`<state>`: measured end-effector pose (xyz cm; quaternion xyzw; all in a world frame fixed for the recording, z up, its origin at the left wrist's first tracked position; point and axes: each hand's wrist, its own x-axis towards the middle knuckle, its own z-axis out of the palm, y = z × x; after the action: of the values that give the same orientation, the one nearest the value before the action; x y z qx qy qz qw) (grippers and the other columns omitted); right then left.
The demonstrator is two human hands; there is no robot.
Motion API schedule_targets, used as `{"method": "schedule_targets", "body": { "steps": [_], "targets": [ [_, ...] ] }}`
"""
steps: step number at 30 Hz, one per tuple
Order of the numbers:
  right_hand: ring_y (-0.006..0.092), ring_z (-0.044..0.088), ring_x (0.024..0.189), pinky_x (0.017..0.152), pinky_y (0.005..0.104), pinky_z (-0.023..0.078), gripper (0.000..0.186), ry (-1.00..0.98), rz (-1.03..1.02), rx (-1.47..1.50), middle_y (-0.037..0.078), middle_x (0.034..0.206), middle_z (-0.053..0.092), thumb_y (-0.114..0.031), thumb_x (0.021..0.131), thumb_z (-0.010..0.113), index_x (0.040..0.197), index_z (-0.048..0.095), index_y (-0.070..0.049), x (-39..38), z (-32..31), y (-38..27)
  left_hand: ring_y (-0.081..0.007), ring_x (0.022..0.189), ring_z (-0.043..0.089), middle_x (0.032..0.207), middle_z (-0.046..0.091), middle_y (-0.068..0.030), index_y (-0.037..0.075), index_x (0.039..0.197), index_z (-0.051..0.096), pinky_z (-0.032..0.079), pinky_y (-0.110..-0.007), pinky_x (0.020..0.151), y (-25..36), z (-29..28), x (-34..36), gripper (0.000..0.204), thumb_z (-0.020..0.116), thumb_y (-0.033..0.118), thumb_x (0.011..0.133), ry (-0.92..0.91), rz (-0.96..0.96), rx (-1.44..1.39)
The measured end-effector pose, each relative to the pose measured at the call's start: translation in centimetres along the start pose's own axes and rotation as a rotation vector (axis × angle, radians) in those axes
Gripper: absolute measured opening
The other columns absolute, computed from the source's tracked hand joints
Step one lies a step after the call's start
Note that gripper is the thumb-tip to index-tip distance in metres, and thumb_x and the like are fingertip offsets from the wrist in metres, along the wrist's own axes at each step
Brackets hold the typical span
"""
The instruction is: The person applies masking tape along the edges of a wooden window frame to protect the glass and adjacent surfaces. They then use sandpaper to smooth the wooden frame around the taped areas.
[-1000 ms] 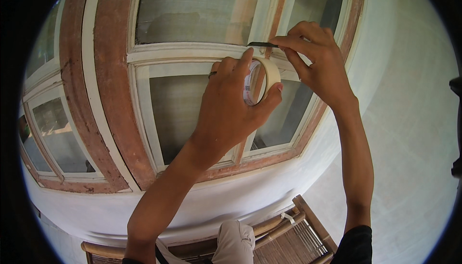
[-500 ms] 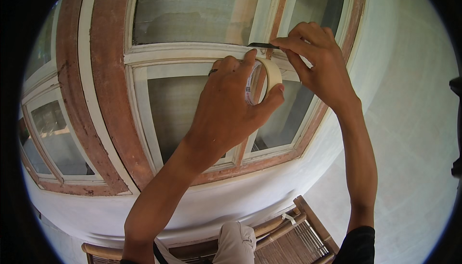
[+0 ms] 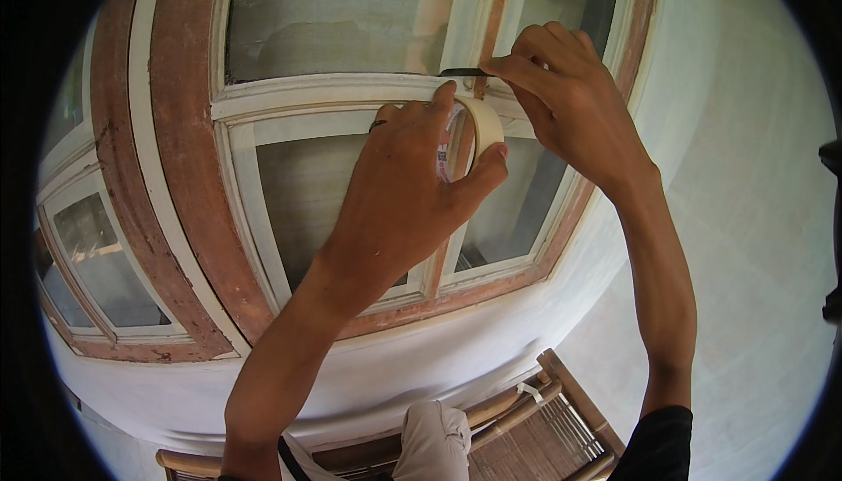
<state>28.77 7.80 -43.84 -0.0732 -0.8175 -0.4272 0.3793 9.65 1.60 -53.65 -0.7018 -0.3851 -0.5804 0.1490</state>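
A roll of cream masking tape is gripped in my left hand, its thumb at the near rim and the fingers on the far side. The index fingertip of that hand reaches up to the white crossbar of the window. In a pinch between thumb and fingers, my right hand holds a thin, dark, blade-like strip. It lies nearly level along the lower edge of the upper pane, close to the brown upright. Whether its edge touches the frame, I cannot tell.
Another window stands at the left behind a broad reddish-brown post. A white wall runs down the right. Below the sill is a bamboo bench, beside my leg in light trousers.
The view has shifted slightly, so the window sits farther left. My right hand is a little higher, its fingers drawn closer together. Both hands keep their hold.
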Motion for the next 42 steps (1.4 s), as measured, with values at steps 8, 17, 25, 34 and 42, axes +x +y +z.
{"method": "schedule_targets", "body": {
  "steps": [8, 17, 25, 34, 42],
  "targets": [
    [0.0257, 0.062, 0.098, 0.097, 0.0404, 0.048, 0.026, -0.038, -0.040, -0.084, 0.007, 0.094, 0.066, 0.008, 0.080, 0.074, 0.100, 0.079, -0.008, -0.4, -0.3, -0.1, -0.0210, 0.086, 0.069, 0.096, 0.078, -0.0177, -0.014, 0.148, 0.055, 0.057, -0.035, 0.077, 0.3, 0.4, 0.1, 0.064, 0.077, 0.024, 0.100, -0.034, -0.068, -0.057],
    [0.0262, 0.065, 0.103, 0.102, 0.0398, 0.049, 0.020, -0.127, -0.060, -0.221, 0.009, 0.098, 0.069, 0.003, 0.083, 0.072, 0.099, 0.080, -0.005, 0.4, -2.1, -1.1, -0.0197, 0.072, 0.073, 0.094, 0.079, -0.0186, -0.015, 0.151, 0.049, 0.058, -0.033, 0.069, 0.8, 0.1, 0.3, 0.066, 0.073, 0.022, 0.102, -0.102, -0.121, -0.154],
    [0.0270, 0.066, 0.104, 0.102, 0.0418, 0.048, 0.017, -0.160, -0.067, -0.327, 0.011, 0.099, 0.071, 0.002, 0.081, 0.073, 0.095, 0.081, -0.004, 0.8, -2.4, -2.4, -0.0195, 0.059, 0.063, 0.098, 0.080, -0.0213, -0.015, 0.147, 0.053, 0.054, -0.034, 0.064, 0.7, -0.2, 0.5, 0.063, 0.073, 0.022, 0.100, -0.061, -0.075, -0.091],
    [0.0266, 0.071, 0.094, 0.099, 0.0421, 0.049, 0.015, 0.130, 0.532, 0.235, 0.011, 0.094, 0.074, -0.005, 0.094, 0.071, 0.109, 0.072, -0.002, -0.4, -0.9, -4.0, -0.0192, 0.066, 0.071, 0.116, 0.081, -0.0217, -0.010, 0.148, 0.051, 0.059, -0.032, 0.073, 2.8, -1.3, -2.7, 0.063, 0.077, 0.016, 0.097, -0.263, -0.149, -0.178],
    [0.0147, 0.064, 0.080, 0.069, 0.0324, 0.047, 0.012, 0.106, 0.637, 0.553, 0.010, 0.091, 0.079, -0.011, 0.104, 0.059, 0.104, 0.065, -0.001, 1.6, 3.5, -3.5, -0.0189, 0.075, 0.075, 0.136, 0.076, -0.0174, -0.005, 0.156, 0.043, 0.061, -0.033, 0.083, 6.2, -6.2, -12.5, 0.075, 0.077, 0.006, 0.091, -0.302, -0.282, -0.392]
  ]
}}
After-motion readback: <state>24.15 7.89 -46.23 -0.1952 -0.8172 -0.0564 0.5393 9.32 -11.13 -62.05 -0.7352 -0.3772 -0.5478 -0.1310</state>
